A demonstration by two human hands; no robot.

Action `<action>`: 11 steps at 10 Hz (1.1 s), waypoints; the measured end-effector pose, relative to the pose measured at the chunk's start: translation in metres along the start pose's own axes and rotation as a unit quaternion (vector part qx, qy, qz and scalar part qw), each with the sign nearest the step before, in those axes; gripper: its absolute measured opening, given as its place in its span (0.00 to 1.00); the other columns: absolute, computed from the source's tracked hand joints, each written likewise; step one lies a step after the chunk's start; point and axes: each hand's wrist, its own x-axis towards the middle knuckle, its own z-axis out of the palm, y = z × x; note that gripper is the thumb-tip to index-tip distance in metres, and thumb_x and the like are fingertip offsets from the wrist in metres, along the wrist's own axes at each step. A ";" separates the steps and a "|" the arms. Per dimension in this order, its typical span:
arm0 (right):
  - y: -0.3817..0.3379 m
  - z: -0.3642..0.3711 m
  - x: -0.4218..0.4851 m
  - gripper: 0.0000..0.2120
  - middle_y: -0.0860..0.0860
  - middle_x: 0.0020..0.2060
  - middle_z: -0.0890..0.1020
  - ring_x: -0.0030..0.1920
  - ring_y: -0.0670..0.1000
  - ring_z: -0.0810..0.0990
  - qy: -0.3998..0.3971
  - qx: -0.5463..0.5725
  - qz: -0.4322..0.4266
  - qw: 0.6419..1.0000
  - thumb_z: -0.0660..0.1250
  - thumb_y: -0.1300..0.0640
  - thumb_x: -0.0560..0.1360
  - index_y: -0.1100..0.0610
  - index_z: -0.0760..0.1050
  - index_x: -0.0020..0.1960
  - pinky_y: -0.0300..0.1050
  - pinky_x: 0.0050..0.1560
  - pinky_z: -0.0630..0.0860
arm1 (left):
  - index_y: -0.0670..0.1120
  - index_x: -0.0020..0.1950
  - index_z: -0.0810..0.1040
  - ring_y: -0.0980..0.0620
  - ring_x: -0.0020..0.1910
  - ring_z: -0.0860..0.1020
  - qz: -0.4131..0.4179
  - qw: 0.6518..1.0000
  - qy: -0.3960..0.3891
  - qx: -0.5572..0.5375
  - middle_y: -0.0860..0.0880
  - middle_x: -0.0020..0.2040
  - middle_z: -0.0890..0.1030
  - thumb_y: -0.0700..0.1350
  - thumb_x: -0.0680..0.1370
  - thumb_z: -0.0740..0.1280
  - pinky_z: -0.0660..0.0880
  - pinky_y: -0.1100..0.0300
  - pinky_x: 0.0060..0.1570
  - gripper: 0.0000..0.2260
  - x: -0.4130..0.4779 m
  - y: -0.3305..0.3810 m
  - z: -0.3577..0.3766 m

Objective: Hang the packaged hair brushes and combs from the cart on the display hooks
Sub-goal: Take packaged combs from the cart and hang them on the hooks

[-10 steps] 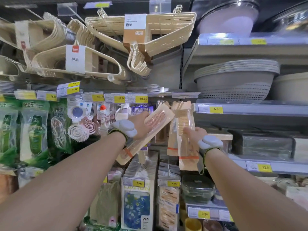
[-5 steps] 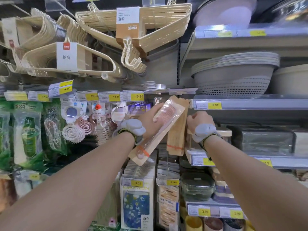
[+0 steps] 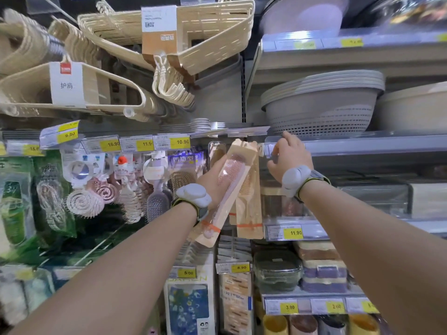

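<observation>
Gripping a packed comb (image 3: 232,175), left hand (image 3: 211,181) is holding it tilted, top overlapping the hung combs (image 3: 249,209) beside the brushes (image 3: 154,201). Over the shelf rail (image 3: 362,146) end, right hand (image 3: 289,158) fingers are bending; can't tell if gripping anything. Both wrists are wearing grey bands (image 3: 193,195).

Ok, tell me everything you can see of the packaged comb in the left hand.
The packaged comb is a long, narrow clear sleeve with a peach backing, holding a pale pink fine-toothed comb. An orange band crosses it near the lower end. It is tilted, top toward the upper right. The left hand grips it around its middle. Its upper part overlaps the tan comb packs hanging behind it.
</observation>
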 end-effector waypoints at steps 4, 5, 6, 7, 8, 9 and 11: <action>0.007 0.001 0.001 0.16 0.52 0.72 0.64 0.71 0.56 0.62 0.012 -0.043 -0.032 0.999 0.66 0.49 0.73 0.53 0.72 0.59 0.52 0.65 0.67 | 0.44 0.78 0.51 0.37 0.63 0.74 -0.142 0.988 -0.021 0.059 0.37 0.68 0.72 0.44 0.80 0.63 0.70 0.50 0.60 0.31 0.043 0.012 0.042; 0.009 0.002 0.000 0.17 0.52 0.73 0.62 0.72 0.56 0.60 0.003 -0.039 -0.041 0.998 0.67 0.49 0.72 0.53 0.71 0.59 0.52 0.67 0.65 | 0.43 0.78 0.50 0.37 0.68 0.70 -0.150 0.982 -0.034 0.110 0.37 0.71 0.68 0.46 0.79 0.64 0.67 0.46 0.66 0.32 0.045 0.014 0.048; 0.009 -0.002 0.000 0.18 0.52 0.74 0.60 0.73 0.57 0.58 -0.018 -0.031 -0.044 0.998 0.67 0.50 0.72 0.54 0.71 0.60 0.51 0.70 0.63 | 0.43 0.78 0.49 0.37 0.69 0.68 -0.152 0.981 -0.035 0.112 0.39 0.74 0.64 0.46 0.79 0.65 0.65 0.45 0.68 0.34 0.045 0.017 0.045; 0.004 -0.017 -0.002 0.23 0.54 0.72 0.64 0.70 0.58 0.64 -0.058 0.015 -0.037 0.998 0.66 0.52 0.73 0.54 0.66 0.66 0.52 0.65 0.68 | 0.44 0.78 0.48 0.37 0.69 0.68 -0.153 0.982 -0.041 0.106 0.39 0.73 0.64 0.47 0.78 0.66 0.66 0.46 0.67 0.36 0.034 0.016 0.032; -0.003 -0.030 -0.003 0.31 0.56 0.67 0.69 0.59 0.59 0.74 -0.043 0.058 -0.029 0.997 0.66 0.53 0.74 0.51 0.57 0.73 0.51 0.52 0.75 | 0.45 0.78 0.50 0.38 0.68 0.69 -0.144 0.980 -0.046 0.127 0.40 0.72 0.66 0.50 0.77 0.67 0.67 0.47 0.66 0.37 0.031 0.012 0.022; -0.024 -0.048 -0.009 0.37 0.56 0.60 0.72 0.47 0.56 0.76 -0.019 0.057 -0.073 0.995 0.65 0.54 0.76 0.42 0.46 0.76 0.47 0.40 0.71 | 0.44 0.78 0.50 0.40 0.69 0.68 -0.118 0.973 -0.100 0.173 0.41 0.72 0.66 0.52 0.80 0.61 0.66 0.48 0.65 0.31 0.023 0.007 -0.005; -0.047 -0.050 -0.020 0.30 0.54 0.53 0.78 0.47 0.58 0.77 -0.081 -0.044 -0.065 0.994 0.62 0.52 0.75 0.42 0.55 0.74 0.46 0.39 0.69 | 0.43 0.77 0.50 0.40 0.65 0.72 -0.074 0.957 -0.104 0.260 0.42 0.69 0.72 0.57 0.81 0.58 0.70 0.49 0.60 0.31 0.002 0.010 -0.034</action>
